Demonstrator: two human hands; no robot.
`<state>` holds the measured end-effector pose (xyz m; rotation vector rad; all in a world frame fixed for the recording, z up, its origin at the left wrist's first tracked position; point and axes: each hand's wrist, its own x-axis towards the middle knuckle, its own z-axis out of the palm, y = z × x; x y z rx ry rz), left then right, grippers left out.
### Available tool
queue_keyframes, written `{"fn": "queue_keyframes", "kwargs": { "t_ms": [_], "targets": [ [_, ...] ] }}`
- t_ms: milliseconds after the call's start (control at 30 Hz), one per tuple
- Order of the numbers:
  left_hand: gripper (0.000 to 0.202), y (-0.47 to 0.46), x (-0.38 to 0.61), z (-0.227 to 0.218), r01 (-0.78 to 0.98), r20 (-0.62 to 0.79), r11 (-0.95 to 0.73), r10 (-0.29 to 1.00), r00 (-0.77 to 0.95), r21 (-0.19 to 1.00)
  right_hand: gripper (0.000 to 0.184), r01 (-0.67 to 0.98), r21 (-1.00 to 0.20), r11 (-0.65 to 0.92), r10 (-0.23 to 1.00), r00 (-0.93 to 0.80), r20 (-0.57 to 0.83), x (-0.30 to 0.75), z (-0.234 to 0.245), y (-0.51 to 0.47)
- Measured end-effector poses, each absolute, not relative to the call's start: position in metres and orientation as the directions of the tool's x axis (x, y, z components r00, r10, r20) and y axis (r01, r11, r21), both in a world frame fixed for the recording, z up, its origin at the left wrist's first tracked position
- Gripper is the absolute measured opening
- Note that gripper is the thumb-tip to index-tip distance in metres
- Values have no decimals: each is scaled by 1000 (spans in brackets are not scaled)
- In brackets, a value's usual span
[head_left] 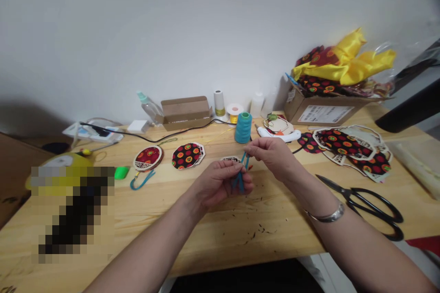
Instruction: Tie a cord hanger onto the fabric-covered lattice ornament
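My left hand (220, 182) is closed on a bunch of teal thread (239, 184), its ends hanging over the fingers. Just above and to the right, my right hand (268, 153) pinches the upper part of the same thread, which stretches between both hands. A teal thread spool (244, 129) stands upright behind them. A small dark-patterned piece (231, 159) lies partly hidden behind my left hand. Left of it are an octagonal flower-patterned ornament (186, 155) and a round one (148, 158) with a teal cord loop (141, 180).
Black-handled scissors (364, 199) lie by my right forearm. A white glue gun (280, 135) and a pile of patterned pieces (350, 146) lie at the right. Behind stands a carton (297, 107) heaped with fabric. A black cable (154, 140) crosses the table (192, 256). Blurred pixels hide something at left.
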<state>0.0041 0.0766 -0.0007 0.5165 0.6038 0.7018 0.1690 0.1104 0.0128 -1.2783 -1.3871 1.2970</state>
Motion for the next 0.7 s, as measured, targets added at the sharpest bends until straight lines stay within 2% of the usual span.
{"fn": "queue_keyframes", "kwargs": {
  "t_ms": [333,500,700],
  "targets": [
    [7,76,5,-2,-403,-332,636,726,603,659,19,226,-973,41,993,-116,15,173,16,111],
    [12,76,6,-3,-384,-328,617,735,593,687,18,275,-957,87,991,-119,56,173,16,111],
    [10,76,6,-4,-365,-318,580,758,569,729,15,371,-906,203,976,-156,155,175,16,110]
  ]
}}
